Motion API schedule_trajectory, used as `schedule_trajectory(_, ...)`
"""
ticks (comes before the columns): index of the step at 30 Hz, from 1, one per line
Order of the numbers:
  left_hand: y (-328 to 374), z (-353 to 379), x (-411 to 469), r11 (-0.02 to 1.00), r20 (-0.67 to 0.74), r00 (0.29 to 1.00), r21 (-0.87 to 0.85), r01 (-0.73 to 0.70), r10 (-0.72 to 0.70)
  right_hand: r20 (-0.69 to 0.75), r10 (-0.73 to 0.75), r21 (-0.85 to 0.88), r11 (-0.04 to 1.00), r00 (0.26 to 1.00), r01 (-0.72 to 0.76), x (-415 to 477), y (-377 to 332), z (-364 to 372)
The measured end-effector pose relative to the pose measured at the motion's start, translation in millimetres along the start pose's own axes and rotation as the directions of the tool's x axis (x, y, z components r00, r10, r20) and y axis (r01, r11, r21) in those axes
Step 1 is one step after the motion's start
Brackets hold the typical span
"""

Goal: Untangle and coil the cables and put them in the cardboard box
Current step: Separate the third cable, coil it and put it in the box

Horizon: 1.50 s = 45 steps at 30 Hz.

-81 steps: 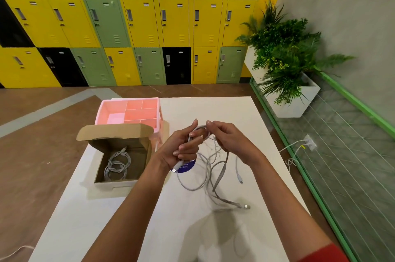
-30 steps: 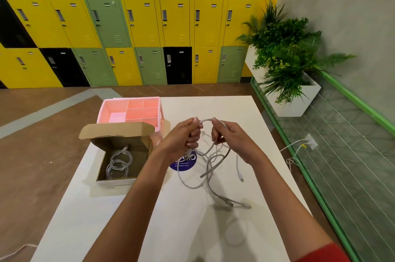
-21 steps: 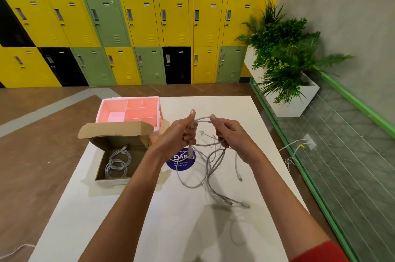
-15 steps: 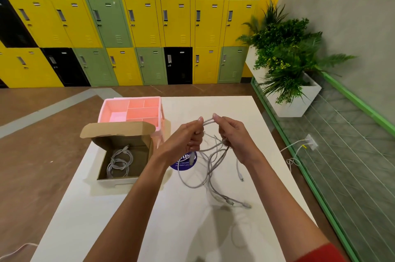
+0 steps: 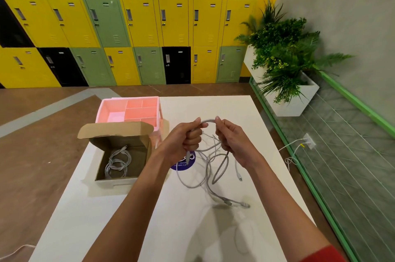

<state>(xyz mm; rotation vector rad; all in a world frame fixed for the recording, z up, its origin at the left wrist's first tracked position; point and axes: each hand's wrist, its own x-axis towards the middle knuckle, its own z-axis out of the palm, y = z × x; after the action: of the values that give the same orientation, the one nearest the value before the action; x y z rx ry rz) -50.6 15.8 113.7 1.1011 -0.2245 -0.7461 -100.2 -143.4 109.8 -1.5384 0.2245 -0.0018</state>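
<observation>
- Two bare hands work above a white bench (image 5: pixel 192 229): the left hand (image 5: pixel 188 140) and the right hand (image 5: pixel 232 140), raised side by side, a short arch of grey cable bridging them.
- Left grip: fingers curled into a fist around the cable, thumb and forefinger pinching the start of the arch, one plug end hanging below the fist.
- Right grip: thumb and fingertips pinching the other end of the arch, further strands passing down under the palm.
- One tangle of grey cables (image 5: pixel 223 163) hangs from both hands in crossed loops, its lowest lengths lying on the bench. Four plug ends show; how many cables make up the knot cannot be told.
- One cardboard box (image 5: pixel 115 181) sits on the bench to the left of the hands, lid flap raised, brown inside and white outside.
- One coiled cable (image 5: pixel 117 163), grey, lies on the box floor.
- One pink organiser tray (image 5: pixel 130 98), split into several compartments, stands just behind the box.
- One round purple sticker (image 5: pixel 183 165) lies on the bench under the left wrist; its white writing is partly covered and too small to read.
- Behind: a wall of yellow, green and black lockers (image 5: pixel 139 22) and one white planter (image 5: pixel 295 103) of green foliage.
</observation>
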Motion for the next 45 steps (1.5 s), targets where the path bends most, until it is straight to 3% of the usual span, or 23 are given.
schedule_trajectory(6, 21, -1, 0, 0.985, -0.030, 0.993, -0.126, -0.116, 0.113, 0.192, -0.063, 0.024, 0.998, 0.979, 0.059, 0, 15, -23)
schedule_trajectory(10, 38, -6, 1, 0.949, -0.037, 0.973, -0.214, -0.230, 0.227, 0.242, -0.044, -0.143, 0.986, 0.969, 0.081, 2, 29, -33)
schedule_trajectory(19, 44, -18, 3, 0.918, -0.082, 0.958, -0.274, -0.285, 0.273, 0.141, -0.010, -0.322, 0.945, 0.990, 0.055, 7, 46, -45)
schedule_trajectory(25, 35, -10, 7, 0.919, -0.105, 0.963, -0.288, -0.270, 0.250, 0.087, 0.154, -0.427, 0.898, 0.984, -0.102, 13, 55, -43)
schedule_trajectory(29, 36, -10, 11, 0.927, -0.119, 0.960, -0.254, -0.275, 0.252, 0.109, 0.069, -0.524, 0.852, 0.992, -0.001, 12, 58, -35)
schedule_trajectory(33, 28, -19, 18, 0.948, -0.215, 0.950, -0.176, -0.266, 0.227, 0.193, -0.006, -0.240, 0.969, 0.981, 0.053, 5, 51, -33)
schedule_trajectory(39, 4, -38, 23, 0.965, -0.342, 0.927, -0.147, -0.216, 0.155, 0.157, -0.088, -0.231, 0.965, 0.984, 0.123, 2, 35, -35)
schedule_trajectory(45, -18, -55, 25, 0.954, -0.484, 0.872, -0.224, -0.200, 0.070, 0.054, -0.112, 0.233, 0.968, 0.992, 0.096, 2, 31, -46)
